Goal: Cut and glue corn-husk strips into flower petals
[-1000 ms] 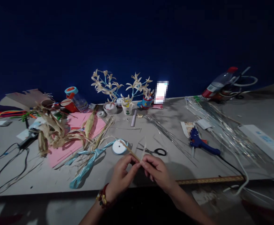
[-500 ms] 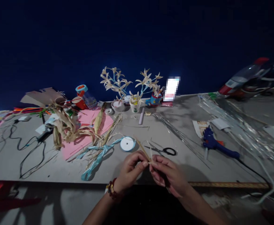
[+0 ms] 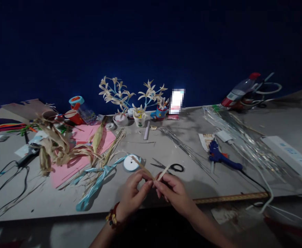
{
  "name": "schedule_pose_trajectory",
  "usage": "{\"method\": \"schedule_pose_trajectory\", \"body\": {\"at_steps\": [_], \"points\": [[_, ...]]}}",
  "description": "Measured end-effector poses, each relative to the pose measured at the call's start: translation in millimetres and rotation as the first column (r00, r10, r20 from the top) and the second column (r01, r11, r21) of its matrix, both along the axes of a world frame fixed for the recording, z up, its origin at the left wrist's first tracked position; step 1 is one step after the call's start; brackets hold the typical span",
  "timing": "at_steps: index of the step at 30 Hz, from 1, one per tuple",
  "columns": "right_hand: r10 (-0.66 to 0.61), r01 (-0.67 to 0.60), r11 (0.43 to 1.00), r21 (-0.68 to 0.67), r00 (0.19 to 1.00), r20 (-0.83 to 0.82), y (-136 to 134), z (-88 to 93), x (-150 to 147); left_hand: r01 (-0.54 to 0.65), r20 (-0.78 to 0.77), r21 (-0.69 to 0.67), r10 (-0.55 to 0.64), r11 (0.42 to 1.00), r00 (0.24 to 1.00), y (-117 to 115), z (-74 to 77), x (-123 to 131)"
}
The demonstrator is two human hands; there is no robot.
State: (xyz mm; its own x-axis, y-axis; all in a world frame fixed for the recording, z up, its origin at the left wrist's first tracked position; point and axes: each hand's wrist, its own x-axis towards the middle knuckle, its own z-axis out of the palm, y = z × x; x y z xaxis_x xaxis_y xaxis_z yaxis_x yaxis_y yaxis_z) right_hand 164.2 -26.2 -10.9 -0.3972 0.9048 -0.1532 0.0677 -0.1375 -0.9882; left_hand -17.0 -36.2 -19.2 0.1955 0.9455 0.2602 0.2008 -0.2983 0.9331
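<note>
My left hand (image 3: 134, 193) and my right hand (image 3: 173, 194) meet at the front of the table, fingertips nearly touching. A narrow tan corn husk strip (image 3: 141, 166) sticks up from the pinch of my left hand, slanting left. From my right hand a paler husk strip (image 3: 164, 172) slants up to the right. The fingers hide where the strips meet, so I cannot tell if they are joined. Just beyond lie a white spool of blue ribbon (image 3: 131, 163) and open scissors with black handles (image 3: 177, 167).
Dried corn husks (image 3: 55, 144) lie over pink paper (image 3: 63, 172) on the left. Husk flowers in white cups (image 3: 140, 121) stand at the back beside a lit phone (image 3: 176, 101). Metal wires (image 3: 185, 148), a blue glue gun (image 3: 223, 158) and a power strip (image 3: 290, 155) are to the right.
The view has swung right, so the table's things appear further left. The two strips have spread wider apart at their upper ends, the pale one tilting more to the right.
</note>
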Motion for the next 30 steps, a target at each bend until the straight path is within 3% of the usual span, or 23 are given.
{"method": "schedule_pose_trajectory", "body": {"at_steps": [4, 7, 11, 20, 30], "points": [[-0.009, -0.002, 0.991, -0.136, 0.997, -0.079, -1, 1.2, -1, 0.016, 0.021, 0.003, -0.016, 1.0, 1.0, -2, -4.1, 0], [-0.022, -0.029, 0.954, -0.299, 0.986, -0.165, 0, 2.0, -2, 0.017, 0.044, -0.019, -0.016, 1.0, 0.999, -2, -8.6, -1], [-0.039, -0.06, 0.914, -0.401, 0.971, -0.236, 1, 5.1, -1, 0.009, 0.077, -0.017, -0.008, 1.0, 0.997, -1, -13.4, -2], [-0.073, -0.103, 0.864, -0.494, 0.943, -0.324, 1, 9.3, 9, 0.029, 0.168, -0.061, -0.019, 0.998, 0.986, 4, -22.5, -4], [-0.109, -0.059, 0.876, -0.479, 0.942, -0.316, 2, 22.5, 31, 0.108, 0.296, -0.124, -0.067, 0.986, 0.953, 7, -23.8, 0]]}}
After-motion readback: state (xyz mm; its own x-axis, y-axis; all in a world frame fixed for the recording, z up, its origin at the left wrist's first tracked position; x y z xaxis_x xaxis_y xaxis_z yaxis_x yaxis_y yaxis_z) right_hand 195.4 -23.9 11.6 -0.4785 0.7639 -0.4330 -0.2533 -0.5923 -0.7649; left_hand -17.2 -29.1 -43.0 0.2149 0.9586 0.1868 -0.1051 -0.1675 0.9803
